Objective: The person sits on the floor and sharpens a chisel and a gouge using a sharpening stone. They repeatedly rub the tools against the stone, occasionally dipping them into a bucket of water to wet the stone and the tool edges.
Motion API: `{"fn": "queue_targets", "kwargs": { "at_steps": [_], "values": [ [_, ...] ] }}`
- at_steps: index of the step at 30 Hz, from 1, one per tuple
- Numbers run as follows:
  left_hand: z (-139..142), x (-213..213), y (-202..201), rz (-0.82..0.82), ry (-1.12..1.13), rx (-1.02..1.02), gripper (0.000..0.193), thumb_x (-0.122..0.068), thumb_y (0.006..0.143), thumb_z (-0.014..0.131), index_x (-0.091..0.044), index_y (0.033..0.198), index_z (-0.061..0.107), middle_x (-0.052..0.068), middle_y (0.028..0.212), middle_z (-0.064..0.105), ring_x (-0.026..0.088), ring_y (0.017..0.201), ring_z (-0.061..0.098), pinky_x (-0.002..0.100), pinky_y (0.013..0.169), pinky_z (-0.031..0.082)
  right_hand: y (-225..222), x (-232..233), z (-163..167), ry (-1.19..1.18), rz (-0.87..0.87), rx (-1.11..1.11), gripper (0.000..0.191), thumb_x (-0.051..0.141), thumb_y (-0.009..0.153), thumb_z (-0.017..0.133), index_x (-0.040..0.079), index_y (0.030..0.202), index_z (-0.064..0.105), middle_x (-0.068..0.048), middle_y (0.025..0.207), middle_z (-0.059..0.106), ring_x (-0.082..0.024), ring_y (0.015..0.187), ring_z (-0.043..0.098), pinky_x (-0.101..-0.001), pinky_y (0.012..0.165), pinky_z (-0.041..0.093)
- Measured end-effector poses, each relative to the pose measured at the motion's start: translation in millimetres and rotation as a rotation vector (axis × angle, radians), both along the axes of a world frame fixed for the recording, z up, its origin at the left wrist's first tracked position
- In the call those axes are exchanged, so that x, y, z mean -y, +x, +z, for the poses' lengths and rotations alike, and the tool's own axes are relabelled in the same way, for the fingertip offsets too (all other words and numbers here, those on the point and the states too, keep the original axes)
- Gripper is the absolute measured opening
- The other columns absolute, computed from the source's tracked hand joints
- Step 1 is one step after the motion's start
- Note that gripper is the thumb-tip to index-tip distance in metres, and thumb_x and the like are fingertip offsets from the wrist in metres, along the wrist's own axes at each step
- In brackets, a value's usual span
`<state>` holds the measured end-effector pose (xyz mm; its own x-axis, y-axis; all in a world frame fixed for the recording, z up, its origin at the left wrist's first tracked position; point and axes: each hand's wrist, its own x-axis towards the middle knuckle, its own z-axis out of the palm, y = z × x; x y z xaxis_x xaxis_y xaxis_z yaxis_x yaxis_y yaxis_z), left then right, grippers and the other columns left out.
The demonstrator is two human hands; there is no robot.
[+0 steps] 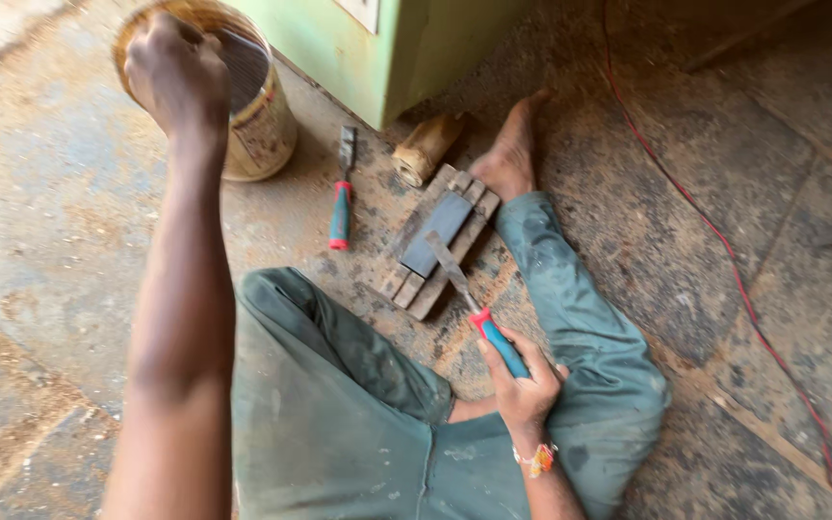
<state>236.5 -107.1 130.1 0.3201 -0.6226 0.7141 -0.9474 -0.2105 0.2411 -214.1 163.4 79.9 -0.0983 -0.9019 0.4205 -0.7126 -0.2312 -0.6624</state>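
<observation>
right hand [522,385] is gripping a chisel [479,313] by its teal handle, blade tip resting on the dark sharpening stone [435,234] on the floor. left hand [177,72] is curled over the open tin can [257,120], can't tell what it's holding.

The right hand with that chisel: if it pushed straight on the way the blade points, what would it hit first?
The right hand aims the chisel up and left, so it would likely meet the dark sharpening stone on its wooden block first. The tip already looks close to it, though depth is unclear.
</observation>
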Motion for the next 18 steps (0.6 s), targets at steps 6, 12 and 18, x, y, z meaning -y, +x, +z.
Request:
{"fn": "queue_targets", "kwargs": {
  "at_steps": [6, 12, 18],
  "values": [
    [14.9, 17.7, 22.5, 0.107, 0.842, -0.290, 0.017, -0.001, 0.090, 0.069, 0.004, 0.106, 0.067, 0.022, 0.101, 0.071, 0.026, 0.083, 0.072, 0.037, 0.069, 0.064, 5.7, 0.9, 13.8, 0.031, -0.012, 0.074, 0.029, 0.019, 0.079, 0.087, 0.007, 0.103, 0.076, -0.007, 0.077, 0.076, -0.013, 0.063, 0.071, -0.0262, 0.062, 0.051],
    [34.6, 7.8, 10.5, 0.053, 0.654, -0.399, 0.017, -0.010, 0.085, 0.080, 0.003, 0.094, 0.074, 0.020, 0.095, 0.073, 0.025, 0.080, 0.070, 0.034, 0.067, 0.057, 4.6, -1.3, 15.0, 0.083, -0.033, 0.113, 0.031, 0.021, 0.081, 0.085, 0.004, 0.104, 0.076, -0.004, 0.074, 0.076, -0.007, 0.062, 0.071, -0.0227, 0.057, 0.051],
    [50.2, -14.4, -37.7, -0.352, 0.146, -0.456, 0.006, -0.003, 0.086, 0.077, 0.000, 0.090, 0.080, 0.014, 0.081, 0.077, 0.018, 0.060, 0.074, 0.029, 0.055, 0.058, -2.2, 4.4, 5.7, 0.254, -0.059, 0.547, 0.033, 0.018, 0.088, 0.081, 0.001, 0.115, 0.072, -0.005, 0.085, 0.074, -0.006, 0.069, 0.064, -0.0210, 0.056, 0.047]
  ]
}}
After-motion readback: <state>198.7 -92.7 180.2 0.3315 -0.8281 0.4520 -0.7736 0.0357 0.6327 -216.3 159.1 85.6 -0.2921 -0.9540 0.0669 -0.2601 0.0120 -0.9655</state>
